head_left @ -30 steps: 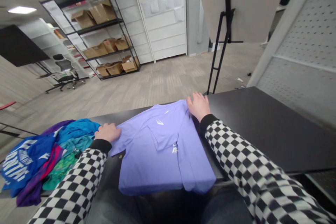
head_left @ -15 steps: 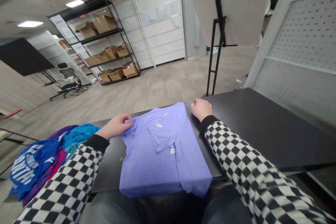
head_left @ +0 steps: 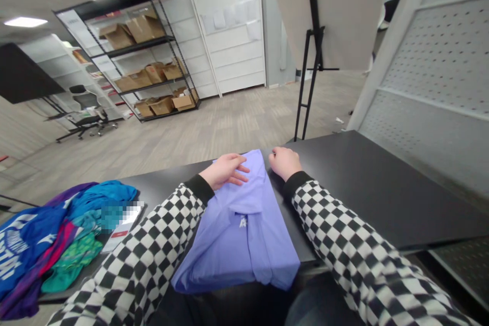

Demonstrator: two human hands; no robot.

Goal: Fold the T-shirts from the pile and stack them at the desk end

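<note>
On the black tabletop (head_left: 362,183), right in front of you, lies a periwinkle-blue shirt (head_left: 244,252), folded into a long, narrow panel. Its far end reaches toward the table's back edge, and its near end sits at the table's front edge, close to your lap. Its left side turns under in a soft, slanting fold beneath your forearm, a flap crosses the middle, and a small white mark (head_left: 243,222) shows on the fabric. Your left hand (head_left: 225,170) lies on the far part of the shirt, palm down, its fingers spread and flat, holding nothing. Your right hand (head_left: 286,163) sits at the shirt's far right edge with its fingers curled down; you cannot tell whether they pinch any cloth. Checkered sleeves with black cuffs cover both forearms. Beyond your left arm, a heap of blue, purple and green clothes (head_left: 38,234) sits on the table, with a flat white card (head_left: 122,226), partly blurred, just beside it. Cardboard boxes (head_left: 145,28) fill a black metal shelving unit (head_left: 126,46) across the room.
</note>
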